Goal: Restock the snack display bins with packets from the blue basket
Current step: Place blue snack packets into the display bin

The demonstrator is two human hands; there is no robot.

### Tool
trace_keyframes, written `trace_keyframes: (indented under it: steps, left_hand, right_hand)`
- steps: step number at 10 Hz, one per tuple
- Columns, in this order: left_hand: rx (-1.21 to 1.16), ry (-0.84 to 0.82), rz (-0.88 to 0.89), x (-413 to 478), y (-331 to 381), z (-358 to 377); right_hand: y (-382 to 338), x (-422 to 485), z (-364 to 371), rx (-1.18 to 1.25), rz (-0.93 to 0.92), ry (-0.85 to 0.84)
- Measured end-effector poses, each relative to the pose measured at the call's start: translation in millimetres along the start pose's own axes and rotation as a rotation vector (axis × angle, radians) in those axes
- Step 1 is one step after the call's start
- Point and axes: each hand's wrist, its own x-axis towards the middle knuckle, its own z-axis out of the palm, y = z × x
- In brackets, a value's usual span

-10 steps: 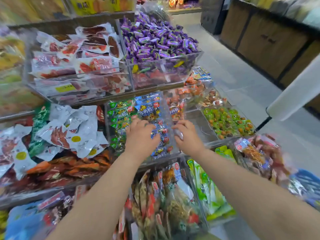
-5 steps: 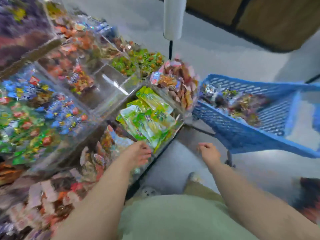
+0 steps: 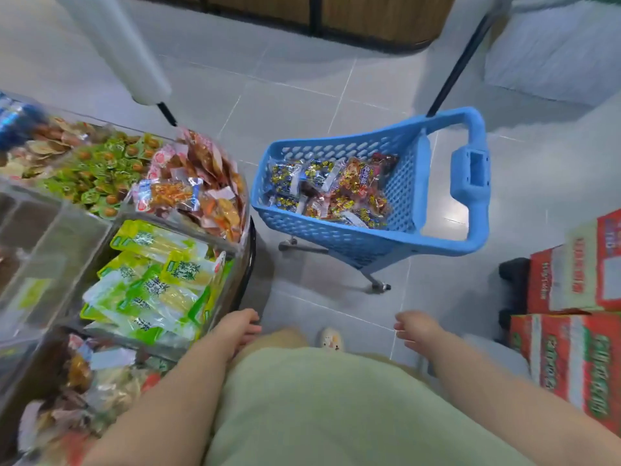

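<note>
Right of centre in the frame, the basket (image 3: pixel 312 230) stands on the grey floor (image 3: pixel 302 95), its handle (image 3: pixel 470 169) toward the right edge. Packets (image 3: pixel 336 193) lie in a loose heap on its bottom (blue-and-yellow ones at the left, orange and red ones at the right).

Near the basket but not touching it, the bins (image 3: pixel 235 250) fill the left side of the frame. The one nearest the basket holds orange snacks (image 3: pixel 201 190) piled above its rim. Below it in the frame, another holds green bags (image 3: pixel 154 280). Toward the upper left lie small green sweets (image 3: pixel 100 169), and at the left edge a clear bin (image 3: pixel 50 250) shows mostly bare walls. The lower-left bin's contents are too blurred to name.

At lower centre, the left hand (image 3: pixel 237 327) hangs beside the bin of green bags, fingers loosely bent, holding nothing. The right hand (image 3: pixel 416 331) hangs to the right of it over the floor, likewise slack and without a packet. Both are well below the basket in the frame. A shoe (image 3: pixel 331 338) shows between them.

Red boxes (image 3: pixel 571 284) are stacked at the right edge.
</note>
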Motion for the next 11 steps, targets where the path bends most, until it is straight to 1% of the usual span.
trace_keyframes:
  steps: [1,2,3,4,5,6,7,8,9,10,11]
  left_hand:
    - [0.124,-0.019,0.062,5.8,42.7,13.4]
    - [0.304,-0.034,0.093,15.0,81.7,26.5]
    - [0.360,-0.056,0.127,30.2,129.2,37.0]
    - [0.388,-0.058,0.185,46.1,194.4,42.4]
    - [0.573,-0.068,0.268,60.4,258.1,46.2]
    - [0.726,-0.100,0.324,76.0,307.7,51.9]
    - [0.876,-0.140,0.330,92.2,339.2,55.9]
    - [0.970,-0.161,0.321,104.1,353.1,57.3]
    - [1.050,-0.164,0.302,118.8,356.8,61.8]
    - [1.045,-0.172,0.234,121.6,352.1,64.1]
    - [1.011,-0.222,0.194,130.4,343.8,67.7]
  right_hand:
    - [-13.0,-1.2,-10.6,0.068,0.064,-0.002]
    - [-31.3,5.8,-15.1,0.080,0.100,-0.016]
    - [-64.4,17.0,-15.7,0.119,0.095,0.003]
    - [-108.9,27.0,-13.8,0.150,0.033,-0.003]
    - [-159.1,33.6,-16.3,0.176,-0.021,0.006]
    - [-204.6,43.6,-25.5,0.178,-0.056,0.058]
    - [-238.2,54.9,-35.7,0.233,-0.025,0.120]
    - [-254.4,71.7,-40.0,0.277,0.010,0.186]
    - [-259.4,93.8,-32.3,0.476,0.091,0.214]
    - [-251.4,128.0,-15.1,-0.051,0.099,0.081]
    - [-254.3,140.0,3.6,0.218,0.255,0.122]
